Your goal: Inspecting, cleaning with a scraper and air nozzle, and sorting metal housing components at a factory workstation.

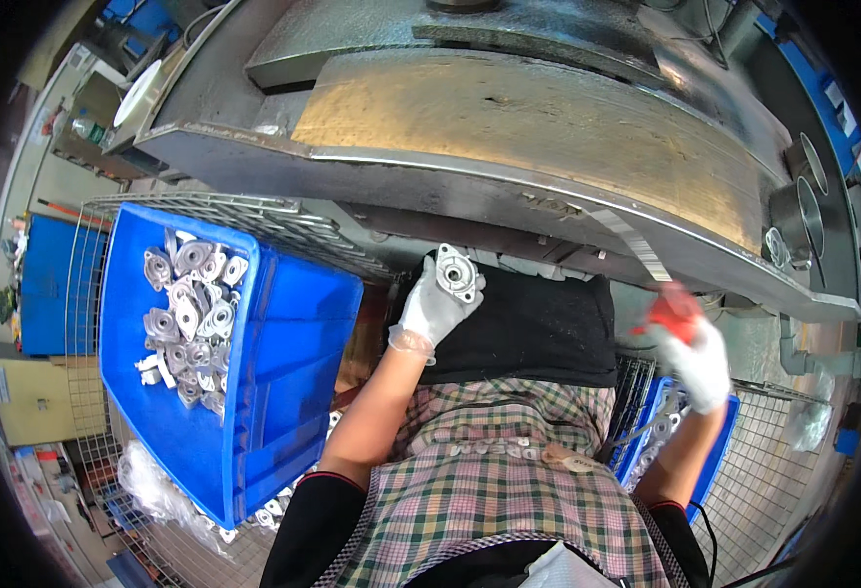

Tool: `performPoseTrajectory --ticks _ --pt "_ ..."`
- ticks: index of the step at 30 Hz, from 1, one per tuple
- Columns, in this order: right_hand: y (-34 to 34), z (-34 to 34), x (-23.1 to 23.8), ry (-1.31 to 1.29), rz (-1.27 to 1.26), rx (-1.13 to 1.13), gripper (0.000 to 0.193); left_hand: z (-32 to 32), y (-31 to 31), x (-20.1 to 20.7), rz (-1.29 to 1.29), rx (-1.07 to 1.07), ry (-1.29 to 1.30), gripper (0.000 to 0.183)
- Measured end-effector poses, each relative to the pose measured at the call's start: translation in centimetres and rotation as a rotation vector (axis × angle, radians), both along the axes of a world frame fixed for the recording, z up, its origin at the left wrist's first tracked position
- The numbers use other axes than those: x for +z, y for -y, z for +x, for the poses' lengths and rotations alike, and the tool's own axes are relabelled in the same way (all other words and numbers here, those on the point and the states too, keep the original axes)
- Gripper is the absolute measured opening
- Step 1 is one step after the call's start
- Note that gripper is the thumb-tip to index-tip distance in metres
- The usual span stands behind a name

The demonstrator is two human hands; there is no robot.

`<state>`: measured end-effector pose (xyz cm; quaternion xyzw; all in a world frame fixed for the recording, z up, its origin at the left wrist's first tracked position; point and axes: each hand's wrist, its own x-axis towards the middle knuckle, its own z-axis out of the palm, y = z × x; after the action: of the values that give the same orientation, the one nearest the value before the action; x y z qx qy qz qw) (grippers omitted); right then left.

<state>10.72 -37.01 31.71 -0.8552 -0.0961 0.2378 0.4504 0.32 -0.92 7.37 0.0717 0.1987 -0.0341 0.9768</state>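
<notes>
My left hand point(432, 318), in a white glove, is closed around a small silver metal casting point(457, 274) with a round recessed middle and two eared ends. It holds the part face up above a black cloth point(538, 328) across my lap. To the right, my gloved right hand point(702, 370) grips a red-handled tool point(673, 309) with a long flat metal blade. The blade points up and left toward the bench edge, apart from the casting. Motion blurs this hand and tool, so the blade's exact kind cannot be made out.
A tilted blue bin point(298, 363) of similar castings point(190, 314) stands at left on a wire cart point(87, 382). Another blue bin point(710, 461) with metal parts is beside my right forearm. Ahead runs a heavy metal bench point(509, 118); metal cups point(793, 220) sit at its right end.
</notes>
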Motion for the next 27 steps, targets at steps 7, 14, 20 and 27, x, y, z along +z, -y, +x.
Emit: performPoseTrajectory --ticks 7,14,20,27 --pt "22.4 4.5 0.0 0.685 -0.129 -0.817 0.039 0.1 2.5 8.3 -0.104 -0.174 0.147 0.064" --pt "36.2 6.9 -6.4 0.686 -0.688 -1.113 0.055 1.1 5.2 13.4 0.140 -0.314 0.217 0.053" --pt "21.9 1.6 -4.3 1.231 -0.305 -0.931 0.026 3.3 9.0 18.0 0.563 -0.426 0.234 0.060" --pt "2.0 -5.3 -4.8 0.219 0.491 -0.184 0.051 5.6 16.9 21.2 0.959 -0.710 0.464 0.073"
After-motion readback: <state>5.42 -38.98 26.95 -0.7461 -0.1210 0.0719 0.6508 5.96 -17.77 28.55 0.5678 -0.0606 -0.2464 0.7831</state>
